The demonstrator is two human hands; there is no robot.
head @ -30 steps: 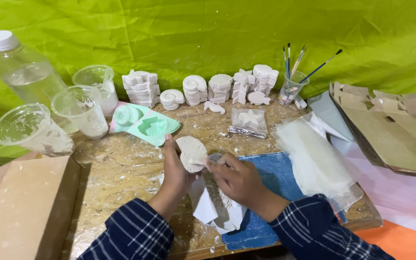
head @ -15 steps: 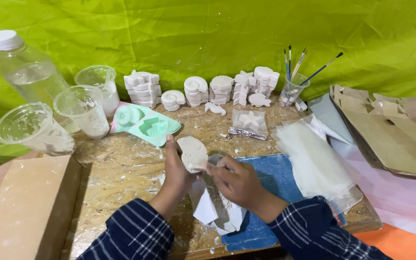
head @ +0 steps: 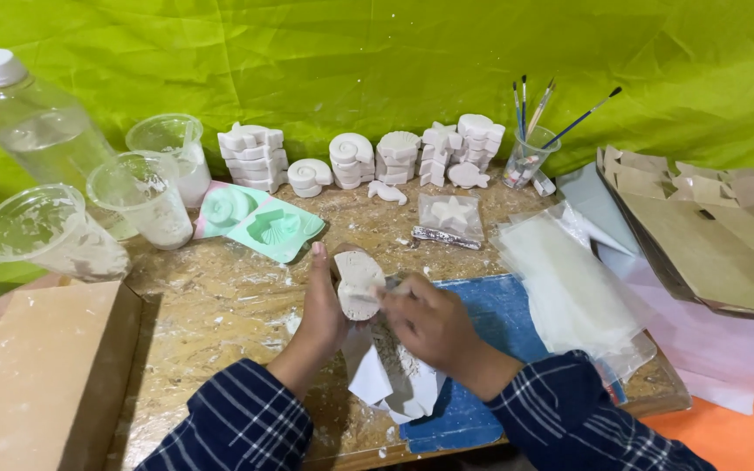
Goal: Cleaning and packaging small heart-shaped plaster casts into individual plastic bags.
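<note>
I see my left hand (head: 323, 312) gripping a white plaster cast (head: 358, 284) upright between my two hands, its long axis running away from me. My right hand (head: 429, 321) pinches a small tool against its right edge, too hidden to name.

A crumpled lime-green cloth backdrop (head: 377, 52) hangs behind a dusty chipboard tabletop (head: 220, 296) — evenly lit, with orange fabric (head: 743, 436) at the right.

Cups (head: 133, 205) left; mould (head: 259, 224) behind hands; casts (head: 368, 157) behind mould; brush cup (head: 527, 157) right of casts
</note>
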